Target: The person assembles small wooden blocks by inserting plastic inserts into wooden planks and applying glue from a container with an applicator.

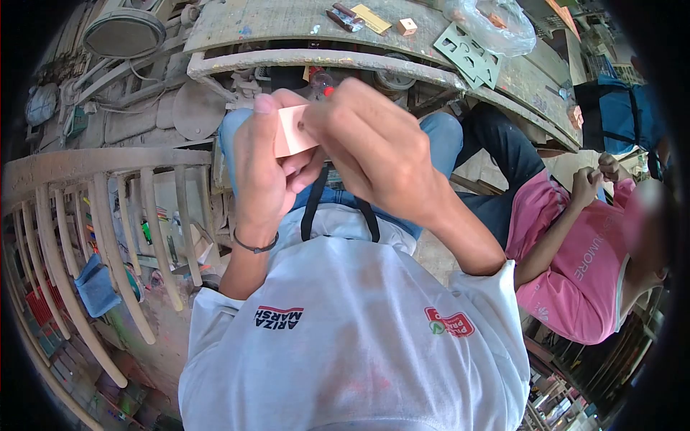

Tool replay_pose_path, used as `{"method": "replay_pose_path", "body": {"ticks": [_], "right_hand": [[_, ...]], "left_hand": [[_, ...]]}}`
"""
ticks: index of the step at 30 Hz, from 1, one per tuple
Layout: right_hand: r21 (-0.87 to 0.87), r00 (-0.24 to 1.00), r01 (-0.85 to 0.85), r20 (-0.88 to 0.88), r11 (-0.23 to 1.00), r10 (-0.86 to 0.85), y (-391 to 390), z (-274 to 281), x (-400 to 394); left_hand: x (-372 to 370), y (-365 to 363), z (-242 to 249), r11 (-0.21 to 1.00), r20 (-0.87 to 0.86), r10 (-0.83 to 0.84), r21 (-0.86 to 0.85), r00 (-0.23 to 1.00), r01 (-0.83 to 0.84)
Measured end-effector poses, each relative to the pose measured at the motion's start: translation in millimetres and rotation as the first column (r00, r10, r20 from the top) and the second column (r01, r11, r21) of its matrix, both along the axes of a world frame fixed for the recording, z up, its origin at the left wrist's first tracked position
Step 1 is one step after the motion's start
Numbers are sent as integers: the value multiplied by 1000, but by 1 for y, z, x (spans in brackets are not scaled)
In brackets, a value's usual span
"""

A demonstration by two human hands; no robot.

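Observation:
My left hand [260,165] is closed round a pale wooden block [291,131], with the thumb along its left side. The block has a flat light face and a small dark hole near its right edge. My right hand [384,144] is curled closed just right of that hole, its fingertips against or very near the block. Whatever those fingers pinch is hidden behind the knuckles. Both hands are above my lap, in front of the workbench [280,32].
On the bench lie a small wooden cube [407,26], a yellow strip [371,19], dark brown pieces [345,17], a green cut-out sheet [468,54] and a plastic bag [514,32]. A slatted wooden rail [108,165] stands left. A co-worker in a pink shirt [575,266] sits right.

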State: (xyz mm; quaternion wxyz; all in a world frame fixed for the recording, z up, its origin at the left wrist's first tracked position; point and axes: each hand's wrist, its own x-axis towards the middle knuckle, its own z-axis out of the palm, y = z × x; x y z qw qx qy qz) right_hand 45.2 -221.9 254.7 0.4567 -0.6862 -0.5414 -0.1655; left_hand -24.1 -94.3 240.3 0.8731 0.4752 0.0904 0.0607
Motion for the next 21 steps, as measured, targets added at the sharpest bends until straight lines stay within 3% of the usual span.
{"method": "replay_pose_path", "body": {"ticks": [11,12,15,16,19,21], "right_hand": [[20,1000,-28,-2,999,28,9,2,0],[20,1000,-28,-2,999,29,7,0,0],[57,993,-78,-84,995,82,6,-2,0],[59,986,-30,-165,998,40,5,4,0],[83,947,21,-322,996,7,-2,9,1],[104,910,-2,-412,995,45,-4,6,-1]], "left_hand": [[1,4,-10,998,-38,14,-65,999,-17],[1,5,-9,999,-51,39,9,998,-39],[-1,4,-10,994,-24,37,-100,999,-39],[-2,7,-16,995,65,-4,-102,998,11],[2,8,-20,995,189,-27,-86,982,44],[3,2,-13,1000,153,0,-17,988,2]]}}
